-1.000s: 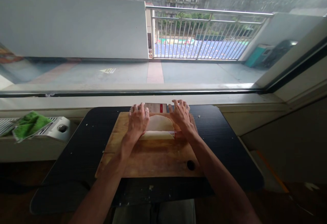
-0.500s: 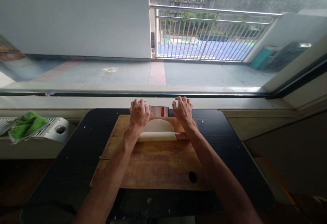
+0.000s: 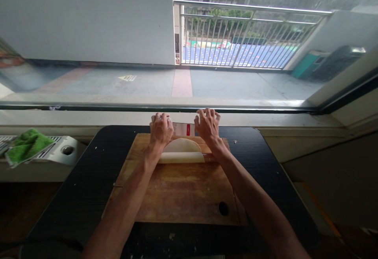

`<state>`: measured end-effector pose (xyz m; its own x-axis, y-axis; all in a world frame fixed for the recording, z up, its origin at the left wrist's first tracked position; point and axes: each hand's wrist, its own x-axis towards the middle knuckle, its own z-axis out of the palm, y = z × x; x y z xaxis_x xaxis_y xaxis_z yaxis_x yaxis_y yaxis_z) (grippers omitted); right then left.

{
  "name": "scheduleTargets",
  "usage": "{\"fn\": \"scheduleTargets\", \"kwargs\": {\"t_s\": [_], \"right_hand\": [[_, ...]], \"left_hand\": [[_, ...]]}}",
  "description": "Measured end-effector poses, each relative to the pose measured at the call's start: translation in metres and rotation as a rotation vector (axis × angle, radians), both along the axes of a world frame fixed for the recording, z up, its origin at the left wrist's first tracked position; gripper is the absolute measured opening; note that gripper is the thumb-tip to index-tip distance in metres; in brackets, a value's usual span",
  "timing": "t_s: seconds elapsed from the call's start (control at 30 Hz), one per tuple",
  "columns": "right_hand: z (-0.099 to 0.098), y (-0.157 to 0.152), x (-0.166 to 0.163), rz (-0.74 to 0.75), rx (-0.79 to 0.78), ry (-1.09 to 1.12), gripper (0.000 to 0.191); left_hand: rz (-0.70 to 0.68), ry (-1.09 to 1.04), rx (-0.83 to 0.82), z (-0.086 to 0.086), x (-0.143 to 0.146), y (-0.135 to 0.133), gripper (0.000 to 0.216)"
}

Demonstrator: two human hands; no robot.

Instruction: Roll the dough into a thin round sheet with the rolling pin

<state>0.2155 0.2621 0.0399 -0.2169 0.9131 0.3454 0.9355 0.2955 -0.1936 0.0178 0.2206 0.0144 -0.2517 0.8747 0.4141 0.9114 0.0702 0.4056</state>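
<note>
A wooden cutting board (image 3: 183, 196) lies on a black table (image 3: 73, 196). At its far end a pale sheet of dough (image 3: 181, 145) lies partly wound on a rolling pin (image 3: 181, 157). My left hand (image 3: 161, 129) is at the dough's far left edge and my right hand (image 3: 208, 127) at its far right edge. Both reach past the pin, which sits by my wrists. The fingers of both hands are curled downward, and what is under them is hidden.
A small white box with a red label (image 3: 183, 129) stands just behind the board, between my hands. A green cloth (image 3: 25, 144) lies on a white appliance (image 3: 59, 154) at the left. A window sill and glass run right behind the table. Crumbs dot the tabletop.
My hands have slid farther toward the window, and their fingers have gone from lying stretched out to curled. The rolling pin and dough stay in about the same place on the board.
</note>
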Motion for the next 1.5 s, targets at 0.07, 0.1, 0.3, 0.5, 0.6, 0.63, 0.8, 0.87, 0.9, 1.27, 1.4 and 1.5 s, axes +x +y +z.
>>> {"fn": "scheduleTargets", "kwargs": {"t_s": [0.07,0.1,0.3,0.5,0.6,0.63,0.8,0.87,0.9,1.27,1.4,1.5], "right_hand": [[0.004,-0.005,0.001,0.024,-0.001,0.016,0.038],[0.008,-0.009,0.003,0.042,-0.012,0.026,0.039],[0.027,-0.075,0.013,0.17,-0.137,0.035,0.046],[0.015,-0.133,0.028,0.072,-0.22,-0.099,0.058],[0.007,-0.142,0.034,0.029,-0.256,-0.143,0.063],[0.006,-0.145,0.035,0.024,-0.26,-0.145,0.065],[0.006,-0.16,0.037,0.042,-0.266,-0.121,0.069],[0.006,-0.164,0.039,0.059,-0.284,-0.104,0.07],[0.005,-0.166,0.04,0.07,-0.292,-0.095,0.071],[-0.01,-0.17,0.052,0.127,-0.15,-0.093,0.067],[-0.011,-0.155,0.05,0.108,-0.121,-0.1,0.065],[-0.012,-0.138,0.049,0.102,-0.113,-0.089,0.065]], "left_hand": [[0.001,-0.011,-0.009,0.0,0.0,-0.002,0.034],[0.004,-0.018,-0.013,0.0,0.0,-0.003,0.034],[0.033,-0.063,-0.005,0.0,0.002,-0.012,0.036],[0.014,-0.066,-0.01,0.005,0.006,-0.019,0.037],[-0.041,-0.107,0.045,0.011,0.001,-0.023,0.04],[-0.063,-0.107,0.065,0.013,-0.002,-0.026,0.041],[-0.088,0.087,0.011,0.008,-0.026,-0.067,0.031],[-0.13,0.191,-0.047,0.001,-0.031,-0.087,0.019],[-0.156,0.223,-0.056,-0.003,-0.032,-0.096,0.017],[-0.239,0.179,0.035,-0.02,-0.027,-0.12,0.042],[-0.202,0.172,0.036,-0.019,-0.032,-0.102,0.039],[-0.182,0.172,0.014,-0.015,-0.034,-0.085,0.04]]}}
